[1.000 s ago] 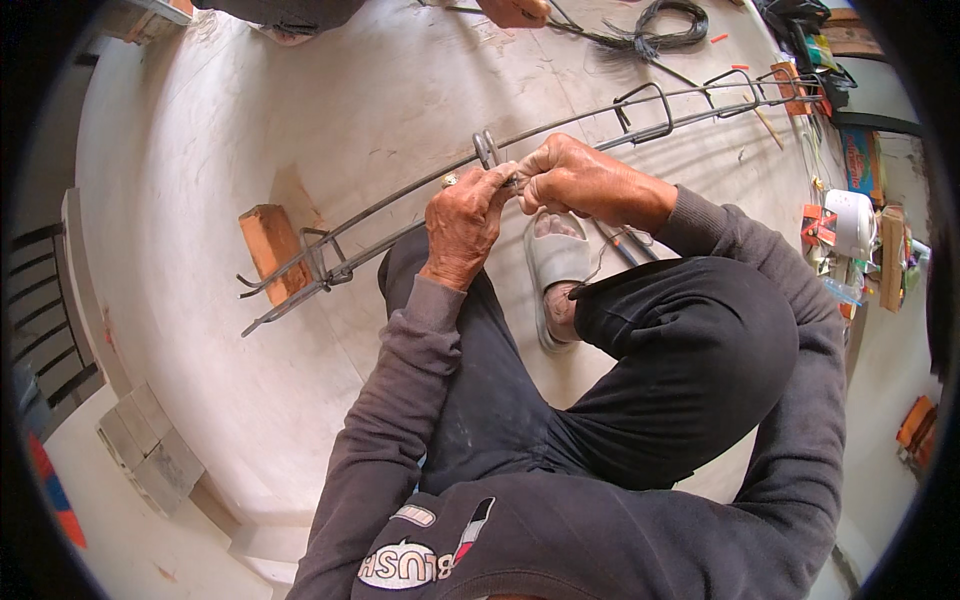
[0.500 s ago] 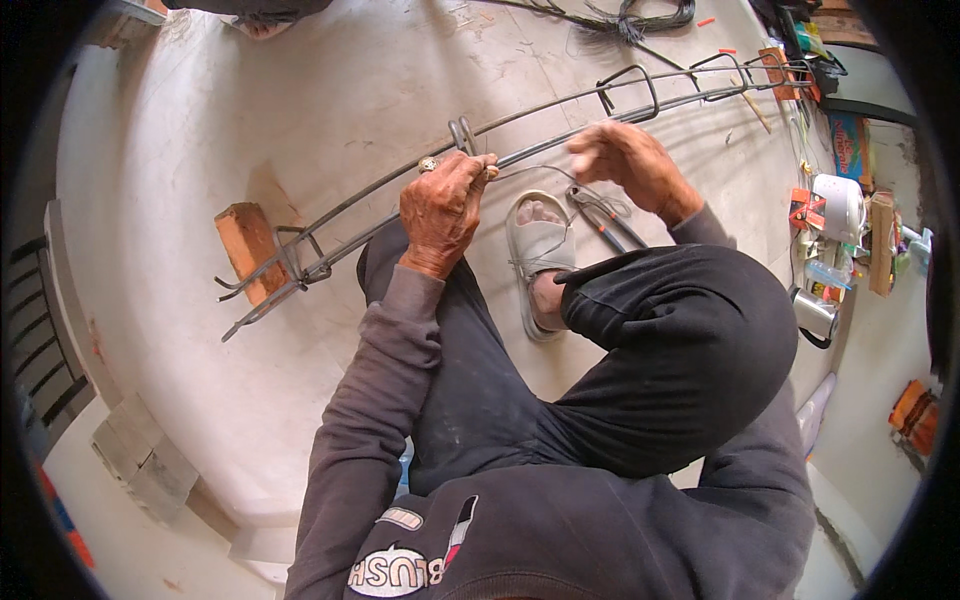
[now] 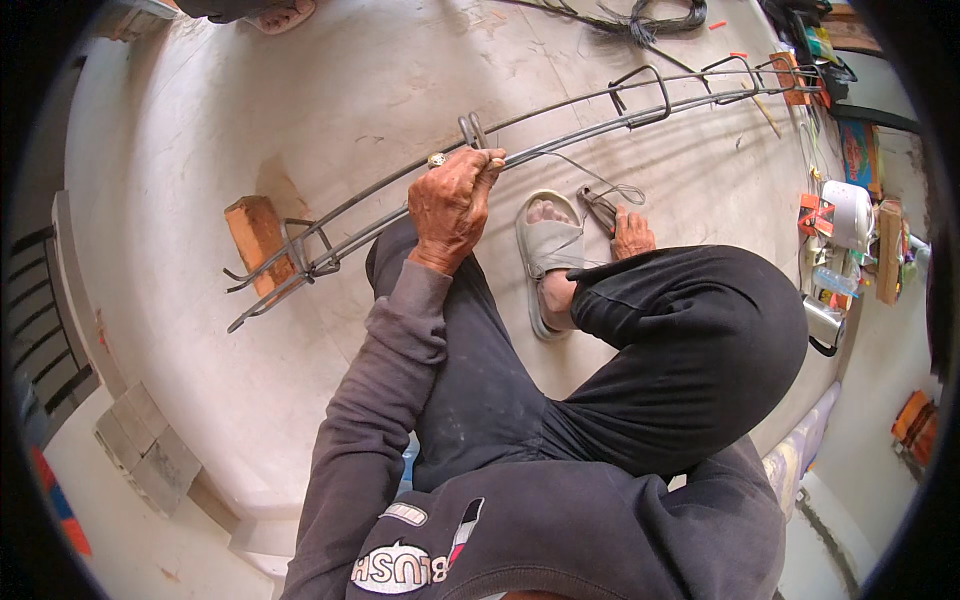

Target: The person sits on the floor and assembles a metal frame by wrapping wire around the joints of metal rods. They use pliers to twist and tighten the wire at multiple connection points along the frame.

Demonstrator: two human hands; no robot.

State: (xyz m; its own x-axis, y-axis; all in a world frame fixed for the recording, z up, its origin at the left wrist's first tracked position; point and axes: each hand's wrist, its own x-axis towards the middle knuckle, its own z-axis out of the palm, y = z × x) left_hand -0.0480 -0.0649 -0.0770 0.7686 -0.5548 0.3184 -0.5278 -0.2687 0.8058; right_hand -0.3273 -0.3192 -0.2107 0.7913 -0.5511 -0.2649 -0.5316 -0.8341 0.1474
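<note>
A long rebar cage (image 3: 565, 140) of thin steel bars and bent stirrups runs slantwise across the floor in front of me. My left hand (image 3: 452, 203), with a ring on one finger, is closed on its bars beside an upright stirrup (image 3: 472, 130). Thin tie wire (image 3: 600, 180) trails from near those fingertips and loops to the right. Beyond my raised knee, my right hand (image 3: 632, 235) is down at the floor with its fingers curled on the handles of the pincers (image 3: 597, 207). Their jaws point away from me; the knee hides the wrist.
One brick (image 3: 258, 245) props the cage's left end, another (image 3: 788, 78) its right. My sandalled foot (image 3: 548, 235) stands just left of the pincers. A wire coil (image 3: 650, 20) lies at the back; a kettle (image 3: 822, 322) and clutter line the right wall. Another person's foot (image 3: 282, 16) shows top left.
My right hand has dropped from beside the bars to the pincers on the floor and closed on their handles. My left hand stays on the cage.
</note>
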